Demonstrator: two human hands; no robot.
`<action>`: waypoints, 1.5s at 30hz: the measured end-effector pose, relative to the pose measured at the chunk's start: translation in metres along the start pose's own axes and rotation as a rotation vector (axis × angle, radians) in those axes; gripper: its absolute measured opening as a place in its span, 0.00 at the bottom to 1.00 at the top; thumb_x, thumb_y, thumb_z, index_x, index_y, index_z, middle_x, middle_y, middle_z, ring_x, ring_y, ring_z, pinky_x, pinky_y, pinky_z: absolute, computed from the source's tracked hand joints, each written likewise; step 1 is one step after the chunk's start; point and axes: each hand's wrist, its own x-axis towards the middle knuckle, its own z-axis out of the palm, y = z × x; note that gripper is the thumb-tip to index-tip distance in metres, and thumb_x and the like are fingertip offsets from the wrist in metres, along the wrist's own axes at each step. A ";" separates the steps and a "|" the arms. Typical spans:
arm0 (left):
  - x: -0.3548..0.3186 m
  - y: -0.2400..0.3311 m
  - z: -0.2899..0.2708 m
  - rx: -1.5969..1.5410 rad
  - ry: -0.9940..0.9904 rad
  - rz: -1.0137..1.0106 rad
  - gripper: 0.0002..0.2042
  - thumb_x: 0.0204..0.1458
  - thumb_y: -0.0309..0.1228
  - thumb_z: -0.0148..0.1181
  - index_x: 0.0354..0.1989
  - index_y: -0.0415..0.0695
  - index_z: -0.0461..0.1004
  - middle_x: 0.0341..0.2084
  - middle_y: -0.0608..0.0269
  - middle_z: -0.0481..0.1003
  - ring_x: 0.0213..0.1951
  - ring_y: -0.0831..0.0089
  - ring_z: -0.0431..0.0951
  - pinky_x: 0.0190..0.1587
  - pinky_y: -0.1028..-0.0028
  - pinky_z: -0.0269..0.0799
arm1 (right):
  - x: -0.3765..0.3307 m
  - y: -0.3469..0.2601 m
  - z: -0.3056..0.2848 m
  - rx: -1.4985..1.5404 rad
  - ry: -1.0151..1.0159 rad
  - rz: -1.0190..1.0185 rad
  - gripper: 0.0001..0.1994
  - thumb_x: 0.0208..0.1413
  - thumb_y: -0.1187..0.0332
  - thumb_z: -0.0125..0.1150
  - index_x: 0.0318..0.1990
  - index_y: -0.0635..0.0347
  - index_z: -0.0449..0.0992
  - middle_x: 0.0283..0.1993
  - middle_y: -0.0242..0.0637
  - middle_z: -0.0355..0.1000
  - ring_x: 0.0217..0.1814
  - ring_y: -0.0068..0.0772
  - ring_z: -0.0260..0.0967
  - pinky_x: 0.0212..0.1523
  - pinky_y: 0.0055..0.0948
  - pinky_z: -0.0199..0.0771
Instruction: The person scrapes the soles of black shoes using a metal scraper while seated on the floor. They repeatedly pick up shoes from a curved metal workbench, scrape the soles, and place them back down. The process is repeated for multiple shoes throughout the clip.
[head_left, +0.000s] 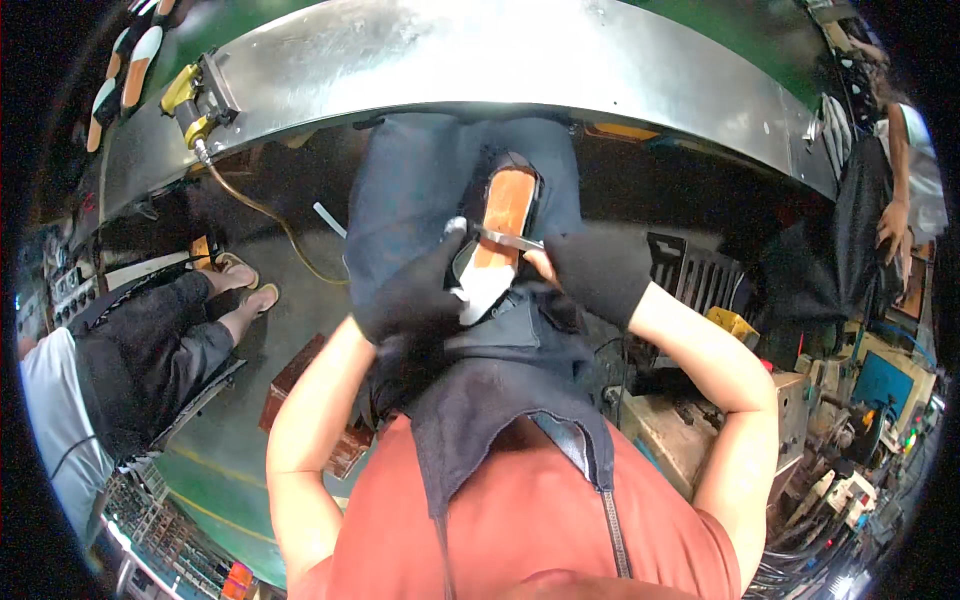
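Note:
A shoe [503,222] with an orange-brown sole lies sole-up on my lap, over a dark blue apron. My left hand [415,295], in a black glove, grips the shoe's white heel end. My right hand [598,272], also in a black glove, holds a thin metal blade tool [508,239] laid across the sole. Both hands meet over the shoe, just below the edge of the metal bench.
A curved metal bench [480,60] spans the top, with a yellow air tool [188,100] and hose at its left. Several shoe soles [125,70] lie far left. A seated person [140,350] is at left, another person [900,200] stands right. Machines [850,420] crowd the lower right.

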 end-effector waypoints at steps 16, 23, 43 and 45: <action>0.051 -0.056 0.058 0.639 0.439 0.095 0.41 0.45 0.39 0.59 0.60 0.23 0.46 0.58 0.25 0.52 0.61 0.40 0.56 0.62 0.59 0.55 | -0.020 -0.016 -0.039 0.108 0.179 -0.332 0.20 0.58 0.50 0.49 0.33 0.59 0.76 0.27 0.51 0.71 0.29 0.53 0.71 0.29 0.45 0.69; -0.039 -0.076 0.077 0.209 0.371 0.073 0.45 0.47 0.39 0.63 0.63 0.26 0.40 0.60 0.31 0.51 0.62 0.42 0.53 0.63 0.59 0.51 | -0.025 0.023 0.060 0.513 -0.173 0.087 0.22 0.62 0.53 0.43 0.38 0.67 0.72 0.34 0.53 0.72 0.36 0.50 0.71 0.37 0.40 0.68; -0.006 -0.086 0.083 -0.078 0.462 -0.101 0.23 0.50 0.41 0.62 0.45 0.35 0.65 0.35 0.49 0.74 0.38 0.61 0.75 0.41 0.66 0.70 | -0.022 0.038 0.057 0.355 -0.450 0.006 0.21 0.61 0.52 0.45 0.38 0.64 0.74 0.33 0.54 0.71 0.34 0.56 0.70 0.36 0.41 0.68; -0.004 -0.080 0.082 -0.068 0.512 -0.181 0.27 0.47 0.43 0.64 0.45 0.33 0.64 0.35 0.46 0.73 0.40 0.57 0.75 0.43 0.65 0.69 | -0.023 0.027 0.026 0.267 -0.527 0.005 0.23 0.61 0.51 0.45 0.35 0.66 0.73 0.33 0.54 0.71 0.34 0.57 0.69 0.35 0.42 0.67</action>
